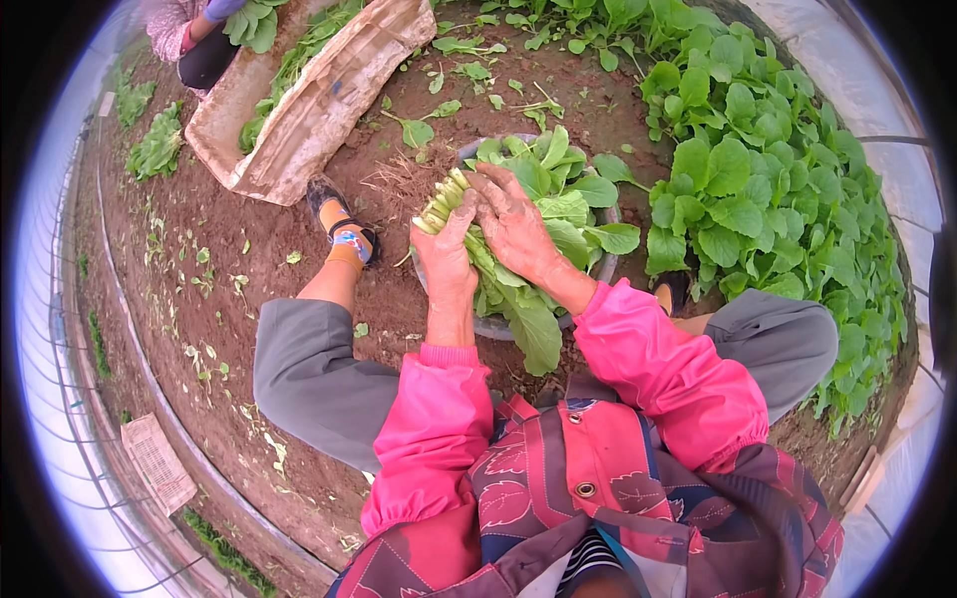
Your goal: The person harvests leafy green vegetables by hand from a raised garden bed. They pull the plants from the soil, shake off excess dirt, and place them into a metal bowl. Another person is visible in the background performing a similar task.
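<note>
A bunch of leafy greens [497,273] lies between my two soil-stained hands, its pale cut stem ends lined up toward the upper left. My left hand [448,250] is closed around the stems from below and the left. On the other side, my right hand [512,220] rests on the bunch with its fingers reaching to the stem ends. Beneath both hands stands a round grey basin [497,327] holding more loose leafy greens [572,209]. Cut roots [407,176] lie on the soil by the basin's upper left rim.
A long, dirty whitish crate [318,112] with greens stands at the upper left, beside another person [179,30] holding leaves. Dense growing greens [740,172] fill the right side. Scattered leaves [417,133] lie on the soil. A flat crate [157,463] is at the lower left.
</note>
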Motion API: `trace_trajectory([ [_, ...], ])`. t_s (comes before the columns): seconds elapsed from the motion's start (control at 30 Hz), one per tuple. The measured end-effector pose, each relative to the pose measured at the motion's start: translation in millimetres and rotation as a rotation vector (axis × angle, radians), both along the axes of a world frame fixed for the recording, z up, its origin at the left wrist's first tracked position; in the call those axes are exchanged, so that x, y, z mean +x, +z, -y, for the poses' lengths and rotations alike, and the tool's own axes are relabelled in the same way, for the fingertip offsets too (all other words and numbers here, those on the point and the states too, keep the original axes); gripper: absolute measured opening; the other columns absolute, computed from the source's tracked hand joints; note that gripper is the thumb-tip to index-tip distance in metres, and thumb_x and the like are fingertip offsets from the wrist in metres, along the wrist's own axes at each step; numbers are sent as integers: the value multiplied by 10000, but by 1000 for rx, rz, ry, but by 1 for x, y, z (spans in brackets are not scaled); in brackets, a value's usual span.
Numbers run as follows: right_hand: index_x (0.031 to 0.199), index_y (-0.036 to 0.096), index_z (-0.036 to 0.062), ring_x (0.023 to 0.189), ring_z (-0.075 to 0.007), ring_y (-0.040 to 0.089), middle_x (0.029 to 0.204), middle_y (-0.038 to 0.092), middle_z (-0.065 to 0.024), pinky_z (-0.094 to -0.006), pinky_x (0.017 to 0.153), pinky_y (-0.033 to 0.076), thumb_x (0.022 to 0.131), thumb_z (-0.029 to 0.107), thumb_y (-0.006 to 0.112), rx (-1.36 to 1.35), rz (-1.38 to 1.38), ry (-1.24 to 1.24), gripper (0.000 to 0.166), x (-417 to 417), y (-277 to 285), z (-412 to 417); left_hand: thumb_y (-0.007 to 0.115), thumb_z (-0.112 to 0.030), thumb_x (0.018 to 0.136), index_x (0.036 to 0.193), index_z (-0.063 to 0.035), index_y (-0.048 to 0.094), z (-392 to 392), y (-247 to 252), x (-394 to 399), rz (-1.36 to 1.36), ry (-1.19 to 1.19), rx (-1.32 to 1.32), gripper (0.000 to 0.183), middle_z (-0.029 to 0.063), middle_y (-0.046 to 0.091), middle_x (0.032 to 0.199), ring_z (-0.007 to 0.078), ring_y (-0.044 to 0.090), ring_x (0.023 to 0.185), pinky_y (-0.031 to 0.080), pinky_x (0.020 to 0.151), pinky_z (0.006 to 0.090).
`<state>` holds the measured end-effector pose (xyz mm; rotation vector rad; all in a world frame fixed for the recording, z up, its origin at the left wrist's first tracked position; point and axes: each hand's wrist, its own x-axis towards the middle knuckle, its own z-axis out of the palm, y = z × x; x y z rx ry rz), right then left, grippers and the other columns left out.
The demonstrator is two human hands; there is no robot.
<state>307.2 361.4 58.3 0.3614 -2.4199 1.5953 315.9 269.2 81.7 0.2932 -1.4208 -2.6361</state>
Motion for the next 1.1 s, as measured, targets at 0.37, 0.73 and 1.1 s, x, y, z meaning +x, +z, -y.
trace_trajectory([
  [0.37, 1184, 492, 39, 1043, -226, 499, 1124, 507, -125, -328, 893, 393, 801, 140, 549, -462, 454, 309, 400, -2, 18, -14, 567, 10, 673, 918, 51, 563, 34, 2, -6, 72, -184, -4, 249, 121, 603, 807, 205, 591, 704, 486, 683, 294],
  [0.73, 1067, 570, 62, 1036, -313, 517, 1112, 547, -159, -438, 891, 372, 821, 345, 471, 1148, 758, 27, 389, -73, -130, -233, 551, -101, 756, 985, -6, 477, 65, -16, -22, 242, -328, 202, 259, 113, 521, 933, 246, 514, 897, 474, 786, 396],
  [1.1, 983, 611, 101, 984, -268, 557, 1084, 576, -108, -471, 805, 350, 758, 194, 502, 1626, 964, 365, 267, -73, -150, -282, 553, -76, 687, 979, 39, 480, 46, -14, -29, 237, -210, 209, 323, 151, 541, 865, 258, 552, 792, 480, 719, 363],
])
